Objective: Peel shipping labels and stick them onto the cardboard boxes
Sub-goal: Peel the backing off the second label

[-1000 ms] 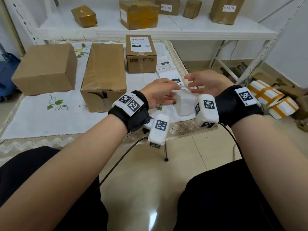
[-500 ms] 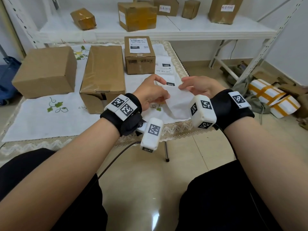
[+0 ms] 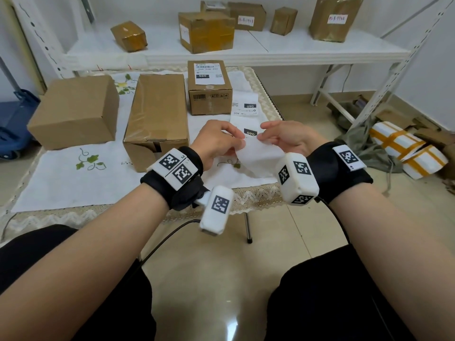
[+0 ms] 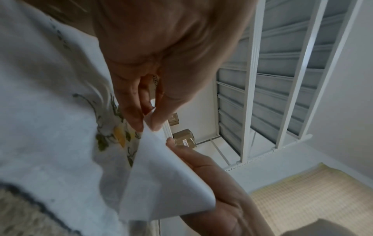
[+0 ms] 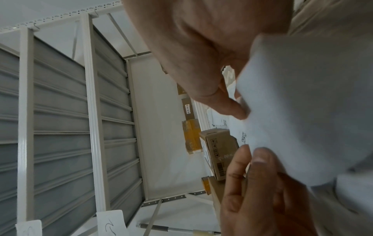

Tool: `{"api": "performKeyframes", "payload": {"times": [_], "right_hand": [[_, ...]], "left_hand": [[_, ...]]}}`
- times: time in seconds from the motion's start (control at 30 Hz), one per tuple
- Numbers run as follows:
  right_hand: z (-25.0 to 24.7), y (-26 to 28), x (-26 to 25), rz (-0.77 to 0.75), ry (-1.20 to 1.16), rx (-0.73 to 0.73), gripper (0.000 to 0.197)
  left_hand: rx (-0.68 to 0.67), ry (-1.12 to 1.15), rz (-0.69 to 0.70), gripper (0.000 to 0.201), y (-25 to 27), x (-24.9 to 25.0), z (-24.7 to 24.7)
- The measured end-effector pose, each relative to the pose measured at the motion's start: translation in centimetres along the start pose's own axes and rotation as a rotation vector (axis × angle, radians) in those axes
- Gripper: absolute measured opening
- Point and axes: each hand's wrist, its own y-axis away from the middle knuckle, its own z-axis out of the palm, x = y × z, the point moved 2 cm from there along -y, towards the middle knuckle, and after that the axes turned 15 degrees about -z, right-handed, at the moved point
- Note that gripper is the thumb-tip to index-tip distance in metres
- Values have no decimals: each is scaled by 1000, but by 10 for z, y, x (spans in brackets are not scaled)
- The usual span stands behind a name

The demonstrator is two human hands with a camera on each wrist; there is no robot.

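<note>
Both hands hold a white label sheet [image 3: 258, 157] above the table's front right, its blank back toward me. My left hand [image 3: 235, 143] pinches the sheet's upper corner between thumb and fingers, seen close up in the left wrist view on the label sheet [image 4: 161, 175]. My right hand [image 3: 264, 137] pinches the top edge just beside it, with the thumb on the label sheet [image 5: 302, 111]. More printed labels [image 3: 246, 108] lie in a strip on the cloth. Behind them stands a small labelled box [image 3: 209, 94], with a long plain box [image 3: 157, 114] and a larger plain box [image 3: 73, 112] to its left.
A white embroidered cloth [image 3: 73, 178] covers the low table. Behind it a white shelf [image 3: 283, 49] carries several taped boxes. Wrapped white parcels [image 3: 406, 148] lie on the floor at the right. My knees are at the table's front edge.
The label sheet has come up off the table toward me. Both hands have closed in on its top edge, fingertips now nearly touching.
</note>
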Motion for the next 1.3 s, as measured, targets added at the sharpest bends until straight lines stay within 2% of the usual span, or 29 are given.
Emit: {"api": "performKeyframes", "payload": {"times": [0.1, 0.23, 0.43, 0.73, 0.9, 1.1, 1.3], "right_hand": [[-2, 1, 1, 5, 37, 1, 32], [-3, 2, 6, 22, -28, 12, 25], [-2, 2, 8, -33, -118, 41, 30], [5, 2, 7, -62, -165, -49, 41], [6, 1, 6, -88, -107, -61, 46], [9, 1, 7, -99, -73, -35, 48], [14, 2, 7, -114, 32, -7, 45]], "left_hand": [[32, -18, 10, 21, -3, -1, 1], [68, -27, 35, 16, -8, -3, 3], [120, -89, 70, 19, -7, -2, 7], [81, -69, 137, 6, -8, -3, 8], [39, -33, 108, 20, -4, 0, 7], [-10, -18, 20, 9, 1, 3, 11], [-46, 6, -33, 14, 2, 6, 11]]}}
